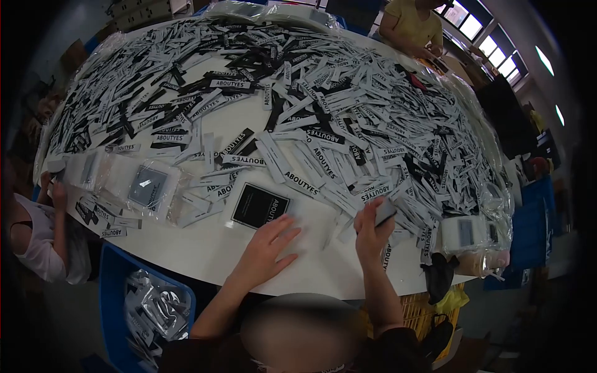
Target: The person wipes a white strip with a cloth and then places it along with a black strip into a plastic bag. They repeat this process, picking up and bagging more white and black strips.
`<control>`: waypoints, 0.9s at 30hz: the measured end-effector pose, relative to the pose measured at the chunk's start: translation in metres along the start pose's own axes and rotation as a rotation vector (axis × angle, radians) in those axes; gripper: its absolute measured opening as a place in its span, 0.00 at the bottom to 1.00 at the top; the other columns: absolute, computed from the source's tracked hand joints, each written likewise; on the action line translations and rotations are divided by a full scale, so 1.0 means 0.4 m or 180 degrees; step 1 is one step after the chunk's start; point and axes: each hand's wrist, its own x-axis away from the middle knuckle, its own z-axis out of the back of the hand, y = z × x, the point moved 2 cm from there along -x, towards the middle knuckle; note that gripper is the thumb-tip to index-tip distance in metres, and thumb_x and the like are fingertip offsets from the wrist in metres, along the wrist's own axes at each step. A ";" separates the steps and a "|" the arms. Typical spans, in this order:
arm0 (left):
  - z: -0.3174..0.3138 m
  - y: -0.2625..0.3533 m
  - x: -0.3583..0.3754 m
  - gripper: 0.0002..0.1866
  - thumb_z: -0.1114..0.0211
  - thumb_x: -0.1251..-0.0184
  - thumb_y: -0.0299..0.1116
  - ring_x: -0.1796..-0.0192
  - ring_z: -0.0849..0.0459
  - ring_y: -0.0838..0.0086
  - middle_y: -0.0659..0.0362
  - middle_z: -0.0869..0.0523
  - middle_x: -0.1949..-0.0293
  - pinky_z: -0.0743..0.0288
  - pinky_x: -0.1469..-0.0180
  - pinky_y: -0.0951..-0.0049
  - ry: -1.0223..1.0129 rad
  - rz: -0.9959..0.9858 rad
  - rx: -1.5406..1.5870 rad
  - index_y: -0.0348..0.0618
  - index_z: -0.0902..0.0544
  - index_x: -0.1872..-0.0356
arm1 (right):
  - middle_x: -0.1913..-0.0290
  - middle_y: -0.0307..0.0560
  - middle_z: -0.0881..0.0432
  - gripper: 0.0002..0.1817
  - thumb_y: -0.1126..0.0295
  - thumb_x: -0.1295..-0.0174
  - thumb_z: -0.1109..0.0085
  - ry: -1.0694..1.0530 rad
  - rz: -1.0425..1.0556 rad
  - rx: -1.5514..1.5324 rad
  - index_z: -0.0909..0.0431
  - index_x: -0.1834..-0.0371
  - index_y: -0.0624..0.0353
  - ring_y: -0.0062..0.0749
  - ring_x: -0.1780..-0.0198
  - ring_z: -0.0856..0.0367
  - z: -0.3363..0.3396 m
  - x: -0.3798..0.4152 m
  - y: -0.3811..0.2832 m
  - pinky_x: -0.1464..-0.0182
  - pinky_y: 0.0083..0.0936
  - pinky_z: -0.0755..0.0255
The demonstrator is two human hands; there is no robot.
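Observation:
My left hand is open, fingers spread over the white table. Its fingertips are right at the edge of a black square label or card printed ABOUTYES with a white border. To the right, my right hand is raised and closed around a small dark grey flat object, whose kind I cannot tell. Between the hands is a pale, blurred patch on the tabletop. Long white and black ABOUTYES sachets lie just beyond both hands.
Heaped sachets cover much of the table. Clear bags of square packs lie left, with more packs on the right. A blue bin of silvery packets stands below left. People sit at left and far right.

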 end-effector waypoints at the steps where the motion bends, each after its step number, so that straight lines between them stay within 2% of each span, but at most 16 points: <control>1: -0.024 -0.017 -0.006 0.20 0.31 0.51 0.29 0.46 0.24 0.64 0.55 0.22 0.48 0.28 0.46 0.67 0.0011 -0.0022 0.0018 0.43 0.21 0.53 | 0.75 0.36 0.31 0.07 0.79 0.43 0.44 -0.0054 -0.0003 -0.0423 0.34 0.68 0.60 0.17 0.79 0.35 0.027 0.057 0.028 0.75 0.12 0.39; 3: -0.074 -0.049 -0.013 0.25 0.29 0.54 0.29 0.44 0.24 0.65 0.56 0.22 0.47 0.29 0.43 0.68 -0.0258 -0.0118 -0.0086 0.43 0.22 0.51 | 0.74 0.38 0.30 0.07 0.79 0.42 0.44 -0.0192 0.0842 0.1198 0.33 0.67 0.60 0.18 0.75 0.34 0.075 0.119 0.071 0.71 0.13 0.37; 7: -0.065 -0.067 0.010 0.27 0.28 0.56 0.31 0.44 0.24 0.66 0.57 0.23 0.45 0.30 0.42 0.70 -0.0510 0.0365 0.0207 0.44 0.22 0.49 | 0.74 0.39 0.29 0.06 0.80 0.41 0.46 0.0004 -0.0093 0.0608 0.33 0.71 0.62 0.20 0.75 0.34 0.078 0.188 0.042 0.69 0.15 0.37; 9: -0.051 -0.068 0.015 0.27 0.28 0.56 0.31 0.44 0.24 0.66 0.57 0.23 0.45 0.30 0.42 0.72 -0.0544 0.0389 0.0445 0.44 0.23 0.49 | 0.77 0.40 0.29 0.06 0.80 0.40 0.47 -0.0031 0.0265 -0.0024 0.33 0.73 0.63 0.19 0.76 0.35 0.083 0.207 0.038 0.72 0.15 0.38; 13: -0.024 -0.065 0.008 0.25 0.29 0.52 0.31 0.47 0.22 0.65 0.57 0.23 0.44 0.27 0.47 0.72 -0.0603 0.0596 0.0715 0.44 0.22 0.49 | 0.78 0.42 0.28 0.06 0.79 0.38 0.50 -0.0264 0.0391 0.0020 0.34 0.73 0.65 0.21 0.77 0.34 0.066 0.247 0.062 0.75 0.16 0.40; 15: -0.018 -0.071 0.016 0.18 0.35 0.42 0.31 0.60 0.19 0.71 0.57 0.18 0.53 0.26 0.59 0.76 -0.0688 0.0954 0.1351 0.42 0.22 0.50 | 0.78 0.43 0.27 0.08 0.77 0.37 0.49 -0.0507 0.0656 0.0200 0.34 0.73 0.66 0.23 0.77 0.33 0.065 0.243 0.055 0.74 0.16 0.39; 16: -0.015 -0.073 0.025 0.18 0.35 0.42 0.31 0.60 0.19 0.71 0.57 0.18 0.53 0.26 0.59 0.76 -0.0689 0.0965 0.1339 0.42 0.22 0.50 | 0.77 0.43 0.27 0.09 0.75 0.37 0.48 -0.0623 0.0537 0.0494 0.33 0.73 0.66 0.23 0.77 0.32 0.052 0.237 0.060 0.74 0.17 0.38; 17: -0.014 -0.083 0.038 0.14 0.39 0.39 0.30 0.63 0.20 0.76 0.56 0.17 0.59 0.27 0.63 0.79 -0.0582 0.1399 0.1315 0.40 0.21 0.52 | 0.77 0.44 0.26 0.09 0.73 0.37 0.47 -0.0727 0.0422 0.0790 0.33 0.73 0.66 0.24 0.76 0.32 0.039 0.236 0.066 0.73 0.17 0.37; 18: -0.014 -0.092 0.047 0.11 0.43 0.35 0.28 0.66 0.21 0.82 0.56 0.16 0.65 0.28 0.66 0.82 -0.0459 0.1810 0.1290 0.37 0.21 0.54 | 0.76 0.43 0.26 0.09 0.71 0.36 0.46 -0.0207 0.0059 0.0422 0.30 0.71 0.65 0.23 0.75 0.31 0.031 0.262 0.064 0.72 0.17 0.36; 19: -0.012 -0.083 0.054 0.11 0.43 0.35 0.28 0.66 0.21 0.82 0.56 0.16 0.65 0.28 0.66 0.82 -0.0431 0.1776 0.1291 0.37 0.21 0.54 | 0.76 0.43 0.25 0.09 0.71 0.36 0.46 -0.0238 0.0145 0.0488 0.30 0.71 0.65 0.22 0.74 0.30 0.039 0.279 0.060 0.71 0.18 0.35; 21: 0.026 -0.039 0.087 0.11 0.50 0.32 0.27 0.71 0.25 0.84 0.56 0.18 0.73 0.33 0.69 0.84 0.0749 0.1977 0.1712 0.31 0.21 0.58 | 0.76 0.42 0.26 0.08 0.73 0.36 0.48 -0.0188 0.0358 0.0597 0.29 0.70 0.66 0.20 0.73 0.30 0.039 0.290 0.055 0.70 0.18 0.34; 23: 0.049 0.019 0.081 0.12 0.50 0.32 0.26 0.65 0.20 0.78 0.54 0.16 0.67 0.30 0.62 0.81 0.0997 0.1839 0.1732 0.30 0.21 0.56 | 0.76 0.42 0.26 0.08 0.73 0.36 0.48 -0.0102 -0.0190 0.0539 0.30 0.71 0.66 0.20 0.73 0.30 0.024 0.311 0.076 0.70 0.17 0.35; 24: 0.054 0.042 0.077 0.12 0.48 0.34 0.25 0.64 0.19 0.73 0.53 0.16 0.63 0.28 0.61 0.78 0.0968 0.1263 0.1240 0.32 0.22 0.54 | 0.77 0.41 0.26 0.09 0.73 0.36 0.48 -0.0034 -0.0713 0.0469 0.30 0.71 0.67 0.19 0.73 0.30 0.020 0.320 0.088 0.70 0.16 0.35; 25: 0.055 0.058 0.076 0.13 0.47 0.36 0.24 0.62 0.18 0.68 0.52 0.17 0.60 0.26 0.60 0.75 0.0948 0.0688 0.0743 0.33 0.23 0.52 | 0.77 0.41 0.26 0.09 0.73 0.36 0.48 -0.0049 -0.0718 0.0479 0.30 0.71 0.67 0.19 0.73 0.30 0.015 0.320 0.088 0.70 0.16 0.35; 26: 0.045 0.065 0.086 0.16 0.45 0.39 0.22 0.50 0.20 0.58 0.49 0.20 0.50 0.26 0.51 0.68 0.0461 0.0619 0.0695 0.34 0.24 0.49 | 0.77 0.40 0.26 0.09 0.73 0.36 0.48 -0.0116 -0.0778 0.0159 0.30 0.73 0.66 0.18 0.74 0.32 0.006 0.319 0.087 0.71 0.16 0.36; 27: 0.038 0.070 0.093 0.16 0.45 0.39 0.22 0.50 0.20 0.58 0.49 0.20 0.50 0.26 0.51 0.68 0.0469 0.0654 0.0691 0.34 0.24 0.49 | 0.77 0.39 0.27 0.10 0.73 0.36 0.48 -0.0180 -0.0851 -0.0166 0.31 0.74 0.66 0.17 0.75 0.34 -0.003 0.319 0.084 0.72 0.16 0.37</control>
